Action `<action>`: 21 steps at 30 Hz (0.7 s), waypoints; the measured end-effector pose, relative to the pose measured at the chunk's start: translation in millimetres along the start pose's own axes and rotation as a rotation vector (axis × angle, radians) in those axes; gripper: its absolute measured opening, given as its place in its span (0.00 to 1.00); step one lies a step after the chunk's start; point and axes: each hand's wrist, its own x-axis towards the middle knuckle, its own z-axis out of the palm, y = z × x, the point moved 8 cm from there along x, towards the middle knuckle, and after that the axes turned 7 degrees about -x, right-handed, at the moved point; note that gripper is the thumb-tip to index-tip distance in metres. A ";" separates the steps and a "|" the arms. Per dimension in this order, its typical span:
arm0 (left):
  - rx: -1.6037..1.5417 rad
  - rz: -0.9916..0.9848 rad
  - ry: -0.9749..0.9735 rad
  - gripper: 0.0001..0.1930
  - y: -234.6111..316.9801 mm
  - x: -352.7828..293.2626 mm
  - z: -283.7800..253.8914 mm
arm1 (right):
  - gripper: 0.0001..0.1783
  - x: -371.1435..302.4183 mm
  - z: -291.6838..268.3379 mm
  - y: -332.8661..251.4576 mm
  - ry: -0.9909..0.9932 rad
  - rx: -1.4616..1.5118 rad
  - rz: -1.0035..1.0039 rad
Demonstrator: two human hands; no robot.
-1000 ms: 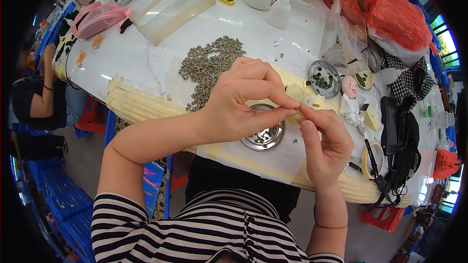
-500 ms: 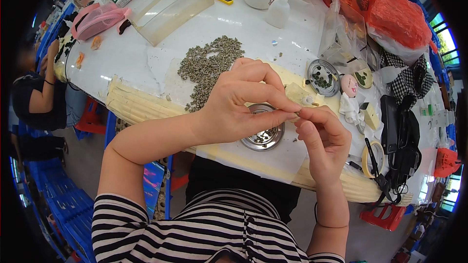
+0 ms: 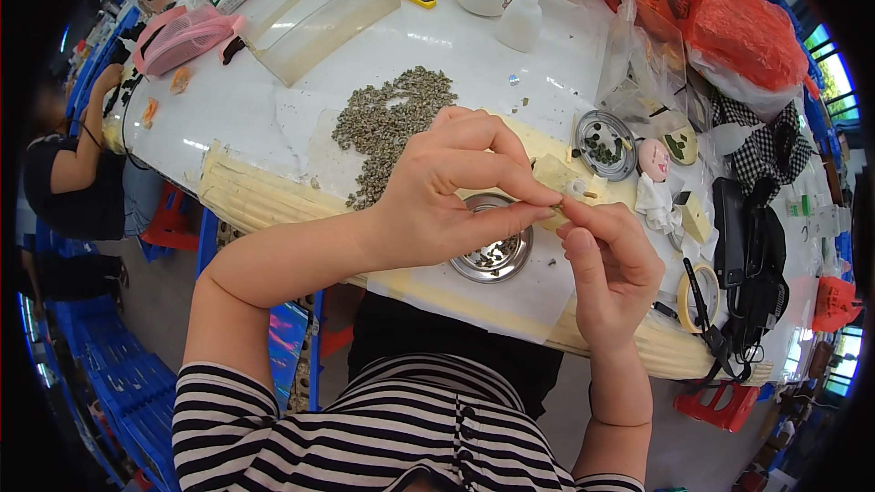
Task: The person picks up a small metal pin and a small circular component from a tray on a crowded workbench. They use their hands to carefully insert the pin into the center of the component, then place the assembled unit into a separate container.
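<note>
- White tabletop (image 3: 273, 114), pretty cluttered, cream padding (image 3: 264, 184) along the near edge
- Left hand (image 3: 442, 187) has a tiny piece (image 3: 555, 208) pinched thumb-to-index, up above the near-edge side
- Right hand (image 3: 609, 264) has its index tip right at that piece, can't tell if it's gripping
- Steel dish (image 3: 522, 261) by the near edge, grey pile (image 3: 396, 118) farther in

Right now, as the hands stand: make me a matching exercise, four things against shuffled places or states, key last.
1. left hand
2. pile of small pieces
3. pink mesh case
4. red plastic bag

A. far right of the table
B. loose on the tabletop
C. thumb and index finger pinching a tiny piece
D. far left

Pairs: 1-C, 2-B, 3-D, 4-A
</note>
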 end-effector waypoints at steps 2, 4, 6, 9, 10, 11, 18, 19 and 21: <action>0.000 -0.001 0.002 0.13 -0.1 0.1 -0.2 | 0.13 -0.1 1.7 1.1 -0.003 0.001 -0.019; 0.005 -0.007 0.001 0.13 0.0 -0.2 -0.4 | 0.13 1.1 -2.1 -8.3 0.028 -0.085 -0.091; 0.008 -0.016 0.020 0.13 -0.4 -0.3 -1.0 | 0.14 1.2 -2.4 -14.5 0.035 -0.162 -0.161; 0.010 -0.023 0.031 0.13 -1.1 -0.8 -1.8 | 0.14 0.5 0.6 -16.1 0.013 -0.218 -0.205; 0.010 -0.024 0.031 0.13 -1.3 -0.9 -2.0 | 0.13 0.8 0.9 -14.2 0.006 -0.206 -0.184; 0.004 -0.019 0.024 0.13 -0.9 -0.8 -1.6 | 0.13 1.0 1.0 -12.6 0.001 -0.196 -0.163; -0.016 -0.017 0.002 0.12 -0.4 -0.5 0.0 | 0.12 0.0 4.8 -1.3 -0.037 -0.039 -0.057; -0.018 -0.018 0.000 0.12 -0.6 -0.7 0.3 | 0.12 -0.4 5.7 0.5 -0.045 -0.016 -0.037; -0.028 -0.016 -0.012 0.12 -0.1 -0.5 1.5 | 0.11 -0.9 7.3 4.8 -0.062 0.037 0.027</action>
